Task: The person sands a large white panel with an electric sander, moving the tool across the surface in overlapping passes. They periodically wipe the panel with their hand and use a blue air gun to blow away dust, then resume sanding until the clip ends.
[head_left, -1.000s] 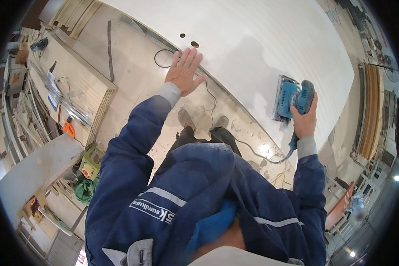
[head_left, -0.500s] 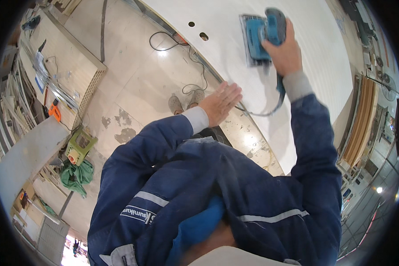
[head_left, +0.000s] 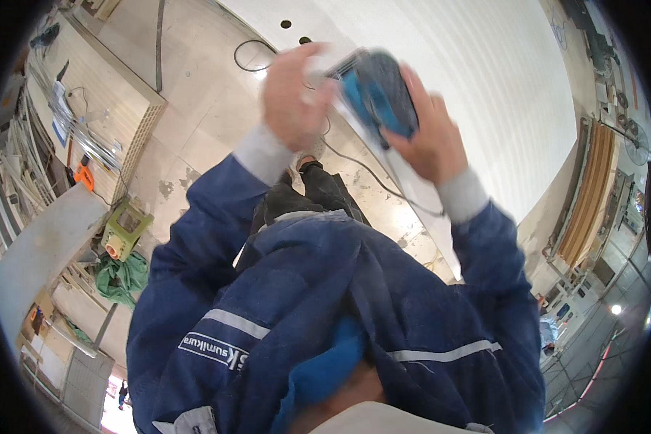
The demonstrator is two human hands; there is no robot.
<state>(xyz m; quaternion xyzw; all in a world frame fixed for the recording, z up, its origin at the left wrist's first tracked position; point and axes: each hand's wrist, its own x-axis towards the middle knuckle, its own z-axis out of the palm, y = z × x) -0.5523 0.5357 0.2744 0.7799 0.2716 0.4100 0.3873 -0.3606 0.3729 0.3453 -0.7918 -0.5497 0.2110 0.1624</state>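
My right hand (head_left: 434,141) is closed round the dark grip of a teal-and-black electric sander (head_left: 372,98). The sander is tilted and looks raised over the near edge of a large white panel (head_left: 470,87). Beside it, on the left, my left hand (head_left: 293,98) is open, with thumb and fingers apart and blurred by motion. Its fingertips come close to the sander; whether they touch it I cannot tell. From the sander's side a dark power cord (head_left: 383,184) runs down across the panel edge.
Two dark holes pierce the panel, one being a round hole (head_left: 286,24). At left stand a pale slatted panel stack (head_left: 116,79), an orange-handled tool (head_left: 84,176), a green machine (head_left: 128,230) and green cloth (head_left: 121,278). Brown boards (head_left: 589,195) and a fan (head_left: 635,141) are at right.
The sander has come left and toward me off the panel's middle, tilting up in my right hand. My left hand has moved up and left, its fingers now spread. My legs have come into view.
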